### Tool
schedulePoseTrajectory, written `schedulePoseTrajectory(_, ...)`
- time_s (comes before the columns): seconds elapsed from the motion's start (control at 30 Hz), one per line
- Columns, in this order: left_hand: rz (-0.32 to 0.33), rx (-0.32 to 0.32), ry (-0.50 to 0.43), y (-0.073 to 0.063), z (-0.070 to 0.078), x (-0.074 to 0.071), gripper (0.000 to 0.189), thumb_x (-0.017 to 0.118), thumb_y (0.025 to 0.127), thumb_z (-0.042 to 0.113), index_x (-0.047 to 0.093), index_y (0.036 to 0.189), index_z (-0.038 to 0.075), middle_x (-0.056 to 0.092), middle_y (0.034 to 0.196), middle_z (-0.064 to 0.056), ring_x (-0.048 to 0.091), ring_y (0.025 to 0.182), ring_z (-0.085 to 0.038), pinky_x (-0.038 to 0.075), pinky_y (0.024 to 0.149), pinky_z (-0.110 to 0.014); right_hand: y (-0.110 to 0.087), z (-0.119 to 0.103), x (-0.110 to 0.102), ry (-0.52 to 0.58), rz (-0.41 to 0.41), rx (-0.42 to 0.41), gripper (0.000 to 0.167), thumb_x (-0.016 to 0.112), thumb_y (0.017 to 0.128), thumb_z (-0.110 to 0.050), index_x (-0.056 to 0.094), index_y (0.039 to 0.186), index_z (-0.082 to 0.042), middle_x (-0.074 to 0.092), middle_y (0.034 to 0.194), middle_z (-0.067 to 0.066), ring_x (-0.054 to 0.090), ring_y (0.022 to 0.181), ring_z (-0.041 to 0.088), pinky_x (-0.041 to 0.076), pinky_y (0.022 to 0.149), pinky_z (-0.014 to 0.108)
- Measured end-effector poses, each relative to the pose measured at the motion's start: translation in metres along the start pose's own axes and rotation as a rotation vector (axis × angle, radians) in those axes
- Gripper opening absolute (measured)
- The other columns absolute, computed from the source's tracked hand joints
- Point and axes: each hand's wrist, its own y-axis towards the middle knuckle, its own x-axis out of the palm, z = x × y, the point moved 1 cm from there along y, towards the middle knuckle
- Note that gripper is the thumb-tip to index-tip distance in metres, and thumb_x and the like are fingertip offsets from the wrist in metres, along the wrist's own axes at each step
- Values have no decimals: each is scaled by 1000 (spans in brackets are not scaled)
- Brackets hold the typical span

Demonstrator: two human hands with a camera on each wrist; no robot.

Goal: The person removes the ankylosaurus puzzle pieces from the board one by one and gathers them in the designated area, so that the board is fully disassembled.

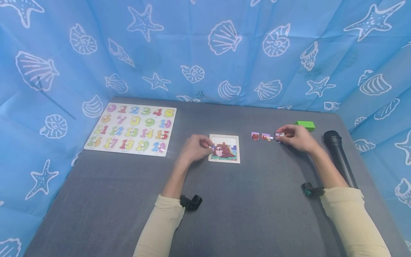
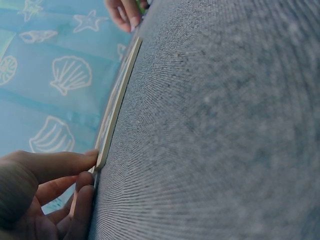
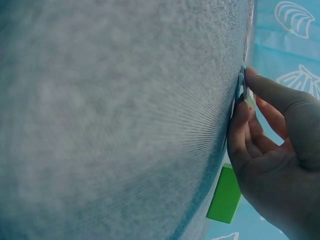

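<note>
A small square puzzle board (image 1: pixel 224 160) lies at the middle of the table, a brown-haired figure partly pictured in it and a pale bare strip along its top. At its left edge my left hand (image 1: pixel 196 148) pinches the frame between thumb and fingers; the left wrist view shows the thumb (image 2: pixel 80 162) on the rim. Off to the right, my right hand (image 1: pixel 298 137) holds a small puzzle piece (image 1: pixel 279 135) by thumb and fingertips, low over the cloth. Two more pieces, one reddish (image 1: pixel 255 136) and one red-and-orange (image 1: pixel 266 137), lie in a row beside it.
A number puzzle board (image 1: pixel 130 130) lies at the back left. Behind my right hand sits a green block (image 1: pixel 305 125), and a black microphone (image 1: pixel 340 155) lies along the right side. Blue curtains with shell prints border the grey table (image 1: pixel 244 214).
</note>
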Motion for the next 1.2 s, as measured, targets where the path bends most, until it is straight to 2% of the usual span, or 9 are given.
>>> schedulePoseTrajectory(0.13,4,5,1,1,0,0,14,85,91,20,81,104,19,76,97,-3,68,87,-20,48,75,-31,1,-1,0,-22,2,-12,30,78,100,-15,73,124,2,73,106,21,60,85,14,47,71,21)
schedulePoseTrajectory(0.5,-1,2,-10,1,0,0,14,85,91,20,81,104,19,77,97,-3,68,85,-19,49,74,-30,3,-4,0,-54,-18,22,32,77,102,-19,74,127,1,74,111,22,59,89,22,44,69,24)
schedulePoseTrajectory(0.87,-6,-7,-8,1,-1,1,15,86,91,21,81,105,20,76,99,-2,68,86,-20,50,75,-31,0,-15,3,-54,32,-40,29,79,99,-15,75,123,1,75,105,19,58,80,14,45,66,24)
schedulePoseTrajectory(1.2,-4,0,-11,0,0,0,14,86,91,20,81,104,18,76,96,-3,68,82,-19,49,72,-30,2,-42,16,34,23,-106,28,78,99,-12,75,123,3,78,106,22,65,84,10,51,68,19)
